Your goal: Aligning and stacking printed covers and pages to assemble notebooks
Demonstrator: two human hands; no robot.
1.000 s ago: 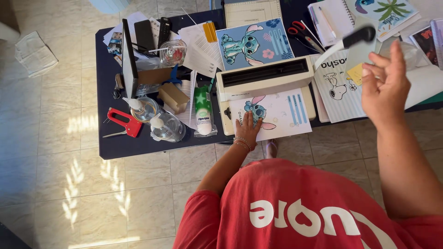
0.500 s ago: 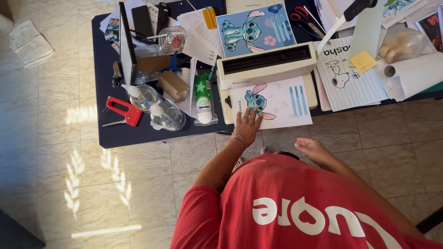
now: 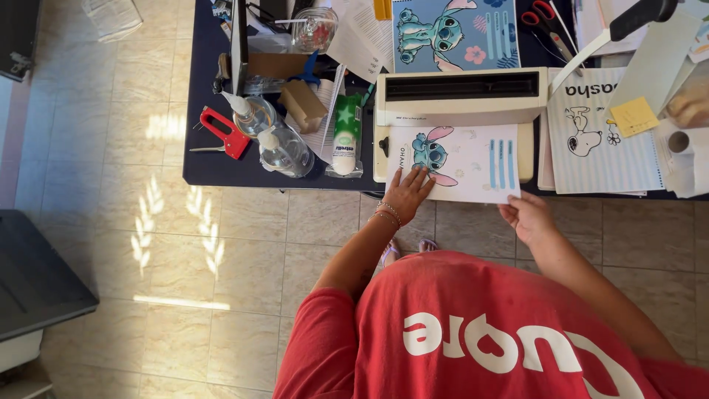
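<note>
Left hand (image 3: 408, 193) flat, grip released, pressing the cartoon sheet (image 3: 473, 159) onto the white binding machine (image 3: 458, 96) at the near edge of the dark surface (image 3: 207, 159) (stops it sliding, probably). Right hand (image 3: 526, 218) pinching the sheet's near right corner, seemingly squaring it up.

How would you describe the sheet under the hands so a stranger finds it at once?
On the dark blue table, find the cream binding machine. The printed sheet lies on its front tray, under the left hand. Only it shows a blue cartoon creature beside blue stripes on white.
</note>
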